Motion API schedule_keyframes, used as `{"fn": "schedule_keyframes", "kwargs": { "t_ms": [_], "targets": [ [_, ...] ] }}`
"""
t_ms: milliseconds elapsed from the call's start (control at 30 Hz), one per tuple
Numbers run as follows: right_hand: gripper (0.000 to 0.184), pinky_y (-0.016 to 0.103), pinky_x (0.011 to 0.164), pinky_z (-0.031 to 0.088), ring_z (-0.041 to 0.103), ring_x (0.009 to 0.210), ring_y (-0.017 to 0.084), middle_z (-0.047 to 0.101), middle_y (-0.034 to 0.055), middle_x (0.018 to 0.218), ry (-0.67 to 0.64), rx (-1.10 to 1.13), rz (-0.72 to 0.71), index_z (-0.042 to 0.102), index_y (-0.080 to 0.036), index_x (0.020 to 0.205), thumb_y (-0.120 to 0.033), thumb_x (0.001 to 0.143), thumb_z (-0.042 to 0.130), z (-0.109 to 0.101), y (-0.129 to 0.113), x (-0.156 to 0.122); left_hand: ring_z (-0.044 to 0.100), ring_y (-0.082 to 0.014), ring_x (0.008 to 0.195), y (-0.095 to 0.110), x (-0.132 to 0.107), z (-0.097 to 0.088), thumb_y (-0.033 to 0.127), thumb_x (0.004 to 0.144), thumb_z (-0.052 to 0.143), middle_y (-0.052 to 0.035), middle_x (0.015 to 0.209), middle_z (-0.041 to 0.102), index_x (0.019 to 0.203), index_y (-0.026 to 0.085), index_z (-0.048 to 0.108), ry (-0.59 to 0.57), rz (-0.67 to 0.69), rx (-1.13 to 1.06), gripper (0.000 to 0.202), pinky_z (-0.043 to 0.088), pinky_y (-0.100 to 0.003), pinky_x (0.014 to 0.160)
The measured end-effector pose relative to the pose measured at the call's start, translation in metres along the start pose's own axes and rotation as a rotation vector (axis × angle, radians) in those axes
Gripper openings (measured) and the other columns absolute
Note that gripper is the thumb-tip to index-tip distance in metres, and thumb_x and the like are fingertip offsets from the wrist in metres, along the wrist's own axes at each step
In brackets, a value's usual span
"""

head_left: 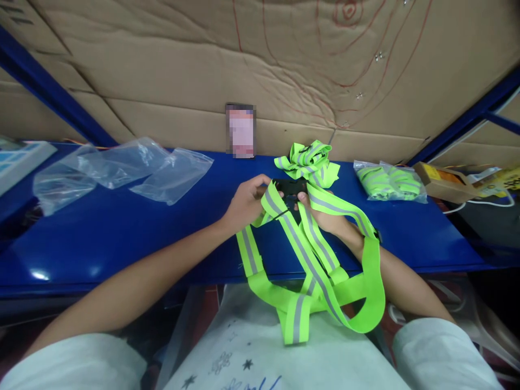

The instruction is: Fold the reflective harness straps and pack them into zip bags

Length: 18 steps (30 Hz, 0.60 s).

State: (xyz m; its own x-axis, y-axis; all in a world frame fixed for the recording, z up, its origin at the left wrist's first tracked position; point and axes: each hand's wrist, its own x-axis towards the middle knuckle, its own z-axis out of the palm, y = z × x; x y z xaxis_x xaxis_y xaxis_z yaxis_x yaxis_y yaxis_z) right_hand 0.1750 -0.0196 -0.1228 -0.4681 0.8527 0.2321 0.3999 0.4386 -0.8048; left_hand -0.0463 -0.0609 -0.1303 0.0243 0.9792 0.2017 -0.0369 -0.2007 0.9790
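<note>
A neon-green reflective vest made of straps with grey stripes hangs from my two hands over the front edge of the blue table. Between the hands is its black plastic buckle. My left hand is closed around the buckle's left side and the strap there. On the other side, my right hand pinches the buckle's right part, with a strap looping over the wrist. Whether the buckle's halves are fully joined I cannot tell. Just behind it lies a bunched heap of the same green straps.
Clear plastic bags lie on the left of the blue table. A phone-like device leans on the cardboard backing. To the right are a bag of folded green straps and a small cardboard box.
</note>
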Motion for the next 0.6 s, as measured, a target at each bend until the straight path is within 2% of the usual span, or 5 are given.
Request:
{"fn": "schedule_keyframes", "kwargs": {
  "t_ms": [200, 300, 367, 500, 600],
  "targets": [
    [0.042, 0.041, 0.085, 0.063, 0.075, 0.090, 0.025, 0.079, 0.0041, 0.104, -0.094, -0.075, -0.091, 0.071, -0.026, 0.113, -0.062, 0.101, 0.054, -0.009, -0.003, 0.000, 0.071, -0.0186, 0.073, 0.007, 0.002, -0.001, 0.046, 0.074, 0.089, -0.0017, 0.084, 0.078, 0.090, 0.018, 0.071, -0.065, 0.082, 0.151, 0.037, 0.055, -0.025, 0.063],
    [0.054, 0.045, 0.109, 0.056, 0.068, 0.123, 0.028, 0.069, 0.0051, 0.139, -0.289, -0.117, -0.232, 0.064, -0.028, 0.140, -0.056, 0.094, 0.069, -0.038, -0.001, 0.005, 0.073, -0.0199, 0.080, 0.021, 0.001, -0.006, 0.044, 0.079, 0.087, -0.0031, 0.089, 0.079, 0.095, 0.018, 0.074, -0.063, 0.176, 0.272, 0.033, 0.056, -0.025, 0.067],
    [0.057, 0.048, 0.118, 0.048, 0.063, 0.134, 0.029, 0.065, 0.0060, 0.147, -0.298, -0.082, -0.263, 0.064, -0.028, 0.142, -0.056, 0.092, 0.072, -0.063, 0.001, 0.010, 0.075, -0.0208, 0.079, 0.034, -0.001, -0.011, 0.044, 0.082, 0.084, -0.0039, 0.091, 0.079, 0.102, 0.019, 0.074, -0.046, 0.204, 0.256, 0.034, 0.058, -0.028, 0.068],
    [0.063, 0.047, 0.112, 0.054, 0.067, 0.129, 0.028, 0.070, 0.0079, 0.140, -0.078, 0.239, -0.161, 0.068, -0.030, 0.138, -0.074, 0.096, 0.055, -0.098, -0.013, 0.008, 0.077, -0.0228, 0.076, 0.060, -0.004, -0.014, 0.046, 0.082, 0.085, -0.0049, 0.092, 0.078, 0.109, 0.020, 0.074, -0.064, 0.207, 0.179, 0.038, 0.063, -0.032, 0.067],
    [0.085, 0.048, 0.115, 0.052, 0.062, 0.137, 0.032, 0.064, 0.0066, 0.149, -0.085, 0.319, -0.191, 0.063, -0.034, 0.146, -0.091, 0.084, 0.054, -0.095, -0.043, -0.004, 0.078, -0.0233, 0.080, 0.079, -0.005, -0.009, 0.043, 0.084, 0.084, -0.0042, 0.095, 0.078, 0.111, 0.021, 0.075, -0.088, 0.254, 0.181, 0.036, 0.065, -0.033, 0.072]
  ]
}}
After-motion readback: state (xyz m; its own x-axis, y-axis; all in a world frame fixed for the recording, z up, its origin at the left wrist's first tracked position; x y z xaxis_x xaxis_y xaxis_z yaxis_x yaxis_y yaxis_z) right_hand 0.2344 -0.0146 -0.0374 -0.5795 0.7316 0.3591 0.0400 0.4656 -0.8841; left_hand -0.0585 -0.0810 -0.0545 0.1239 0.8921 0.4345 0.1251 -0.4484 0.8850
